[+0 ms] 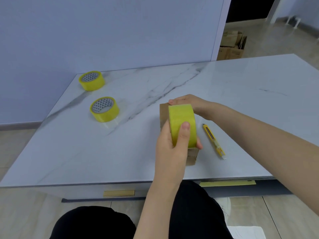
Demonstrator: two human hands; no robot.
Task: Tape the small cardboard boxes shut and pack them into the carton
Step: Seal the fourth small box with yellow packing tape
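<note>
A small brown cardboard box (163, 113) rests on the white marble table (86, 152), mostly hidden under my hands. My left hand (170, 144) grips a yellow tape roll (181, 120) that stands on edge on top of the box, thumb pressed on the roll's outer face. My right hand (193, 103) lies over the box's far end, fingers curled at the top edge beside the roll. Whether a strip of tape is stuck to the box is hidden. No packing carton is on the table.
Two more yellow tape rolls lie flat at the left: one (104, 109) near the middle, one (91, 80) at the far corner. A yellow utility knife (213, 140) lies just right of the box. Cardboard cartons (231, 46) stand on the floor beyond the table.
</note>
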